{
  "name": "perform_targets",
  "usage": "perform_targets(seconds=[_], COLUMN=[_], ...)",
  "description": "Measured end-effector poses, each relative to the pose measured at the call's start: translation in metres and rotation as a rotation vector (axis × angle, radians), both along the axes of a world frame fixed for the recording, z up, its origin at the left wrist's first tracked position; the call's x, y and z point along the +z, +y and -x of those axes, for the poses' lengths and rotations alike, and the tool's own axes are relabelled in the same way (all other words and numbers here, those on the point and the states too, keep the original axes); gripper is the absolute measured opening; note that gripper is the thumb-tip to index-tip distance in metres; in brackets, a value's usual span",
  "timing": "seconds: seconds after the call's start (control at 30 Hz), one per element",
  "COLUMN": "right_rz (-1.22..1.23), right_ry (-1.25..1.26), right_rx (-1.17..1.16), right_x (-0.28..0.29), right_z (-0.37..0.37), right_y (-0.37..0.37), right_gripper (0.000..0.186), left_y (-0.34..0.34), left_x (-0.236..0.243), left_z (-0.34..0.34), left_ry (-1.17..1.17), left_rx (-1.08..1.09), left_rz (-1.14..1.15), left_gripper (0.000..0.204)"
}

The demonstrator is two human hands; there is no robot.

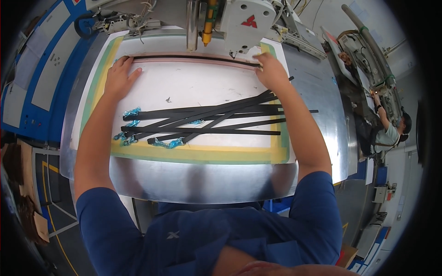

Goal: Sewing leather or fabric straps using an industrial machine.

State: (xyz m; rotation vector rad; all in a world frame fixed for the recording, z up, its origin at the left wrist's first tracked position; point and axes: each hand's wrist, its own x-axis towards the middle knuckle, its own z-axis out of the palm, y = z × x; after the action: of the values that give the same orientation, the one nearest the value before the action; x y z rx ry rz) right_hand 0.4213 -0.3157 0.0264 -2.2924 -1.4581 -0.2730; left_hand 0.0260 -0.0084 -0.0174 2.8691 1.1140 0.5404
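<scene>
A long, narrow black strap (193, 59) lies along a pinkish strip at the far side of the white work board (184, 85). My left hand (120, 80) rests at the strap's left end, fingertips on it and thumb spread apart. At the other end, my right hand (272, 73) has its thumb and fingers closed around the strap's tip, partly hidden from view. Nearer to me, several loose black straps (207, 131) lie crossed in a pile, their left ends bunched with blue thread (170, 143). My right forearm passes over some of their right ends.
Yellow and green tape (202, 155) borders the board on a shiny metal table (198, 179). Just beyond the strap hang a machine head (246, 27) and a yellow-tipped nozzle (207, 39). A blue cabinet (41, 69) stands left; another person (386, 133) works far right.
</scene>
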Motion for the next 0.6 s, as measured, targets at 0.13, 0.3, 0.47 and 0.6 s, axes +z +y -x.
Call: perform_targets(seconds=[0.13,0.3,0.47,0.6], right_rz=[0.273,0.317,0.389,0.411], right_ry=[0.036,0.001,0.059,0.113], right_rx=[0.054,-0.015,-0.064,0.000], right_x=[-0.013,-0.005,0.005,0.011], right_z=[0.003,0.014,0.012,-0.004], right_y=[-0.010,-0.008,-0.005,-0.013], right_gripper=[0.039,0.038,0.043,0.048], left_y=[0.001,0.000,0.003,0.001], left_x=[-0.003,0.001,-0.001,-0.001], left_z=[-0.001,-0.002,0.001,-0.006], left_ry=[0.001,0.029,-0.010,0.009], left_rx=[0.047,0.043,0.034,0.028], left_rz=[-0.048,-0.045,-0.073,-0.054], left_gripper=[0.067,0.067,0.065,0.066])
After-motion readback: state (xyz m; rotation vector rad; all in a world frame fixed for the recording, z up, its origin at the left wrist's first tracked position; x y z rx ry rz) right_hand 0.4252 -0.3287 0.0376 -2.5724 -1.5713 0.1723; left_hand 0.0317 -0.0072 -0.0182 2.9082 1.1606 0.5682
